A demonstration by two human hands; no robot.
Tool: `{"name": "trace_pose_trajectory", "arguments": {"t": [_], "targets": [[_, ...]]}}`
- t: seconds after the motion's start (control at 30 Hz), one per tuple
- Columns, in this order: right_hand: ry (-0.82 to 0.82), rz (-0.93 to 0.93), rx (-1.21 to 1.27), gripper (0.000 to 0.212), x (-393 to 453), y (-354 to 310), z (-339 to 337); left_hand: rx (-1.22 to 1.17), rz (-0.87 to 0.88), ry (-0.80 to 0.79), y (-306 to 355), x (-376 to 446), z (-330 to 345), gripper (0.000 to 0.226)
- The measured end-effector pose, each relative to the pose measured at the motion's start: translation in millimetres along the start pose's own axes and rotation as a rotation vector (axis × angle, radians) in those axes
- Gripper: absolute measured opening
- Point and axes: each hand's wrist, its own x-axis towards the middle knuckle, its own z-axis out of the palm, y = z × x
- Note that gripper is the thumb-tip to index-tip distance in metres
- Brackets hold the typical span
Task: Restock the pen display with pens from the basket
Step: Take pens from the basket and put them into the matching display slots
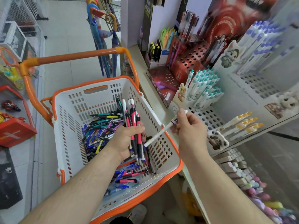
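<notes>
Left hand (pixel 127 139) grips a bunch of pens (pixel 135 125) (mostly pink) over the basket (pixel 163 152); right hand (pixel 189 126) pinches a white pen (pixel 161 130) near the display (pixel 210 117).

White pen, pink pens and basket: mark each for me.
white pen (pixel 159 132), head view, bare mid-barrel below the right hand (pixel 191 126)
pink pens (pixel 133 117), head view, barrels above the gripping left hand (pixel 127 139)
basket (pixel 95 89), head view, far wall by the handle slot

Folded umbrellas (pixel 103 46) in a rack, red box (pixel 15 132) at left, perhaps erasers (pixel 231 160) on lower shelf
</notes>
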Motion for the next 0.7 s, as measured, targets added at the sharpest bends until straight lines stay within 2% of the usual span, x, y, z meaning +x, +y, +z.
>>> {"name": "trace_pose_trajectory", "arguments": {"t": [0.1, 0.23, 0.33, 0.47, 0.57, 0.7], "targets": [[0.187, -0.028, 0.15, 0.032, -1, -11, -25, -0.084, -0.063, -0.16, 3, -1, 21, 0.026], [0.386, -0.068, 0.209, 0.031, -11, -19, -60, -0.147, -0.155, -0.375, -1, -1, 64, 0.055], [0.494, -0.07, 0.264, 0.027, -19, -22, -86, -0.214, -0.183, -0.488, -10, 1, 94, 0.056], [0.609, -0.071, 0.413, 0.008, -33, -33, -118, -0.239, -0.227, -0.604, -21, -6, 137, 0.057], [0.65, -0.047, 0.5, 0.013, -49, -43, -143, -0.391, -0.31, -0.716, -28, -14, 173, 0.065], [0.658, -0.047, 0.55, 0.019, -72, -55, -181, -0.555, -0.496, -0.909, -39, -25, 221, 0.042]]}}
